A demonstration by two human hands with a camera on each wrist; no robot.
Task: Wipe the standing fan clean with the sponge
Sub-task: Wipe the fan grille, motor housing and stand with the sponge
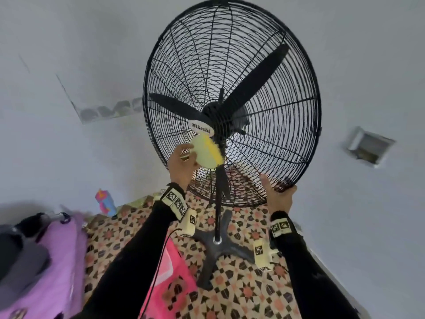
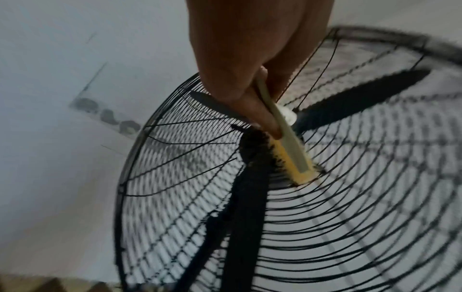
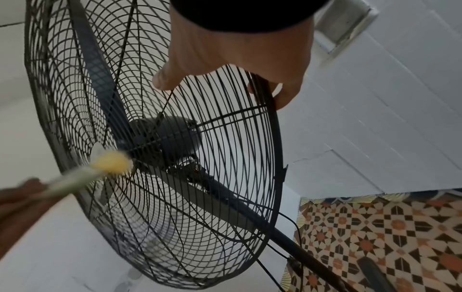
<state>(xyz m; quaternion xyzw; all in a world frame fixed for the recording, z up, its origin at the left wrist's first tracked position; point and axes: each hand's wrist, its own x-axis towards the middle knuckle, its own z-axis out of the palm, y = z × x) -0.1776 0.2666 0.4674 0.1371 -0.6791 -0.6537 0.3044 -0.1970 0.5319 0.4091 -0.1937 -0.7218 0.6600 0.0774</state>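
Standing on its cross-shaped base (image 1: pixel 220 245) on the patterned floor (image 1: pixel 253 293), close to the pale wall (image 1: pixel 69 54), the standing fan (image 1: pixel 232 104) fills most of the room's corner, its big round black wire guard (image 3: pixel 220 177) tipped back a little. The job looks to be in its middle, as far as I can judge: the sponge is at work near the centre of the front guard, just under the white badge (image 1: pixel 200 130), and dark grime clings to the wires and the lower blade (image 2: pixel 240 207) right beside it, so that patch at least is not clean. The outer rings, the rim, the other blades, the pole (image 1: pixel 218 203) and the base all look left to do, though dust there is too fine to make out from here.

The right hand (image 1: pixel 279 194) steadies the guard at its lower right edge, fingers (image 3: pixel 287 98) curled round the rim and thumb lying on the front wires. The left hand (image 1: pixel 181 164) pinches the sponge (image 1: pixel 208 153), a pale green and yellow pad, thumb on one face and fingers (image 2: pixel 265 120) on the other, its yellow edge pressed against the wires beside the hub.

A purple cloth (image 1: pixel 53 261), a pink bag (image 1: pixel 170 279) and a small blue-and-pink bottle (image 1: pixel 105 202) lie off to the left.
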